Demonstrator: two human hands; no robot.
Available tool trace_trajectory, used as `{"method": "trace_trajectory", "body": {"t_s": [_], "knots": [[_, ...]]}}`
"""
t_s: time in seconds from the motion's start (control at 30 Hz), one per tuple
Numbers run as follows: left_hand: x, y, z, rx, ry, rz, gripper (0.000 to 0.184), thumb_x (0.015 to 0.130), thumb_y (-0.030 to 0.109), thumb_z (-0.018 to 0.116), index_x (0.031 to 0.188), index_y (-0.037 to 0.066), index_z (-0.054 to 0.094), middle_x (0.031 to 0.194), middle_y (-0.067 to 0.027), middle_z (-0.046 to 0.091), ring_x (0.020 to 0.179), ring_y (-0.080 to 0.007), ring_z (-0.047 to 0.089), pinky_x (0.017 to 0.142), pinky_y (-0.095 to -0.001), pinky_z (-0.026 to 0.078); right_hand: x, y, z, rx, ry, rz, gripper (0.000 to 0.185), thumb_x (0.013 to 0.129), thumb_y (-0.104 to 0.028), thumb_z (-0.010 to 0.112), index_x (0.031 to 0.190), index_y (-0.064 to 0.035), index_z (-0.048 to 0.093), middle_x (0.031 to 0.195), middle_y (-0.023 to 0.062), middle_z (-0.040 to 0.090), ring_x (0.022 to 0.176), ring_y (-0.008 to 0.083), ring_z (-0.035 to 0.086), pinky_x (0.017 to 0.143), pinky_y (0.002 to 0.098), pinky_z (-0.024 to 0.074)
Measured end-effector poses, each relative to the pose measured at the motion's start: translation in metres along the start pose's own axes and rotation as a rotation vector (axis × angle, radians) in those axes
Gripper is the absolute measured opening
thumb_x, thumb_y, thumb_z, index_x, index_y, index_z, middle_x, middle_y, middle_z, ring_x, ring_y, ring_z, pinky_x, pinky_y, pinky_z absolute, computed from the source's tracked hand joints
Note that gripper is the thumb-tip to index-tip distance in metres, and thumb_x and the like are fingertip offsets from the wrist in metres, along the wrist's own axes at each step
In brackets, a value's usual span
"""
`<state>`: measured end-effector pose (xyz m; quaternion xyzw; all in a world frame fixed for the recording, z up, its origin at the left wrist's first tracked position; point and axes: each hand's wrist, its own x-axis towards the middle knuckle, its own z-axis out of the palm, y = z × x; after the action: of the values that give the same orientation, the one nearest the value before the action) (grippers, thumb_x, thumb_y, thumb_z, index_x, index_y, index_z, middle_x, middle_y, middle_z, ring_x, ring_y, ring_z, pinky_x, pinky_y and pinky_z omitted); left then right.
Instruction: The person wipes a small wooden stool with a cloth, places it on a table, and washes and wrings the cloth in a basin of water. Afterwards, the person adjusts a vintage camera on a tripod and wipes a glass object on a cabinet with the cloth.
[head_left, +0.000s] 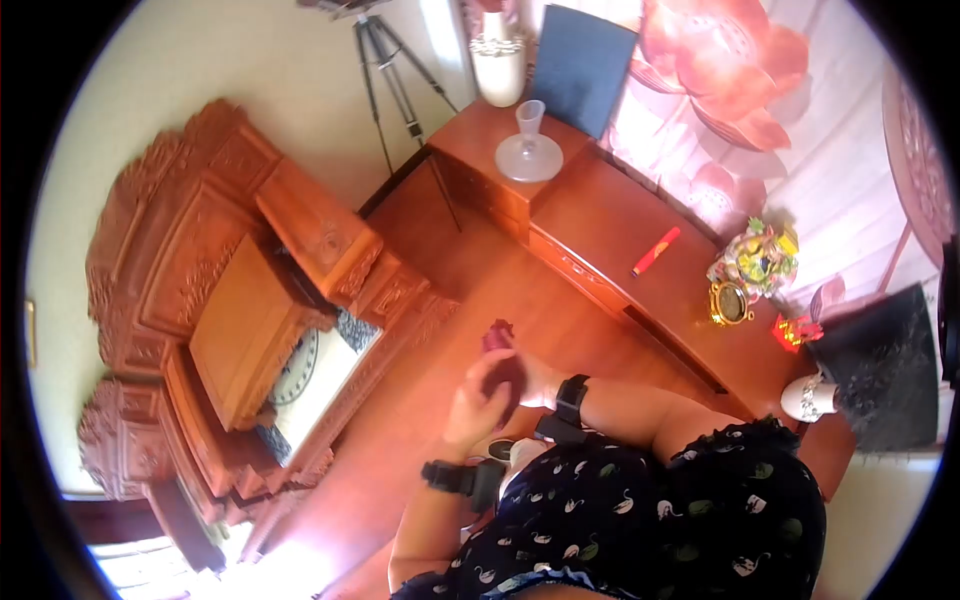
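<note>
A dark red object (497,338), too small to name, is held upright between both hands near the middle of the head view. The fingers of my left hand (473,405) wrap round its near side. My right hand (537,382) meets it from the right, with its fingers partly hidden behind the object and my left hand. Both wrists wear black straps with small devices. Beneath the hands lies the reddish wooden floor.
A long wooden cabinet (605,215) bears a glass vessel (530,155), a red tube (656,252), a colourful figurine (755,260) and white vases. A carved wooden sofa (180,270) fills the left. A tripod (395,85) stands at the back, near a dark panel (583,68).
</note>
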<state>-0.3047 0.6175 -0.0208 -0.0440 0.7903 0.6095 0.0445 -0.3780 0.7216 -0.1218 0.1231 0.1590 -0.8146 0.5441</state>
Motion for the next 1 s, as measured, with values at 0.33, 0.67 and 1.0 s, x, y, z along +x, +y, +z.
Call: {"method": "trace_trajectory", "body": {"t_s": [0.33,0.67,1.0], "knots": [[0.142,0.006,0.107,-0.204,-0.416,-0.057,0.043,0.083,-0.003,0.049,0.125,0.002,0.042,0.116,-0.0101,0.052,0.110,-0.0164,0.049,0.096,-0.0292,0.038,-0.090,-0.130,-0.065,0.305,0.073,-0.154,0.052,0.087,-0.058,0.038,0.118,-0.0180,0.052,0.122,0.0053,0.052,0.111,0.0271,0.048,0.094,0.0480,0.0376],[0.321,-0.045,0.033,0.046,-0.432,-0.087,0.031,0.083,0.004,0.057,0.113,0.001,0.054,0.100,-0.0068,0.061,0.092,-0.0116,0.057,0.080,-0.0255,0.047,-0.054,-0.229,-0.081,0.279,0.074,-0.554,0.053,0.092,-0.048,0.039,0.128,-0.0096,0.044,0.128,0.0098,0.048,0.116,0.0245,0.047,0.103,0.0398,0.0330],[0.570,-0.054,-0.053,0.392,-0.183,0.072,0.049,0.077,0.018,0.064,0.118,-0.002,0.047,0.112,-0.0178,0.054,0.102,-0.0258,0.054,0.088,-0.0348,0.044,0.089,-0.389,-0.030,0.024,0.221,-0.845,0.058,0.092,-0.048,0.039,0.134,-0.0078,0.032,0.127,0.0150,0.045,0.116,0.0299,0.047,0.097,0.0451,0.0395]]}}
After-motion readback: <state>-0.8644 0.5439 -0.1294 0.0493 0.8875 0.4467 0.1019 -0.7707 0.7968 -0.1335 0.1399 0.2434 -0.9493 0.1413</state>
